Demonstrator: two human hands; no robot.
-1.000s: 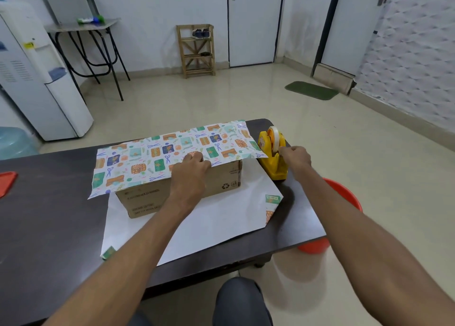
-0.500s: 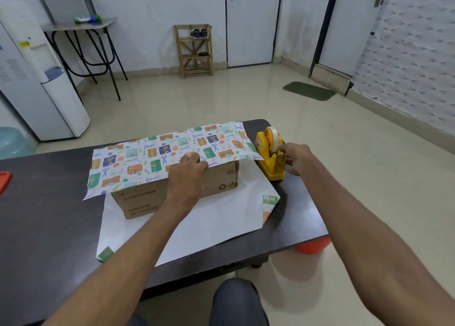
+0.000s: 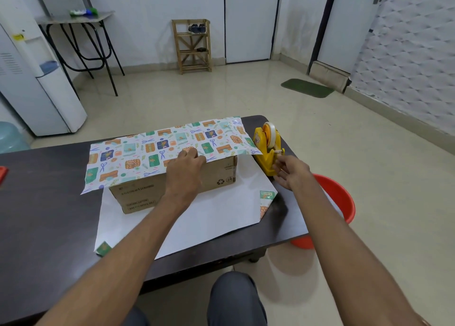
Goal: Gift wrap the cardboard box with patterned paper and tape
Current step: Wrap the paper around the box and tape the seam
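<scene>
Across the dark desk (image 3: 44, 202) lies a sheet of patterned paper (image 3: 147, 153), white side up on its near part. 1 flap is folded over the top of the cardboard box (image 3: 147, 193), so the print shows there. The box sits on the sheet toward the desk's far edge, its brown front face bare. On the floor to the right stands a red bucket (image 3: 337, 197), partly hidden by the desk. A yellow tape dispenser (image 3: 267, 148) stands just beside the box's right end. Of the 2 hands, the left hand (image 3: 184, 170) has its fingers curled over the flap's near edge, pinning it to the box top. The right hand (image 3: 290, 173) reaches the dispenser's cutter end with fingers loosely spread - whether it pinches tape I cannot tell.
</scene>
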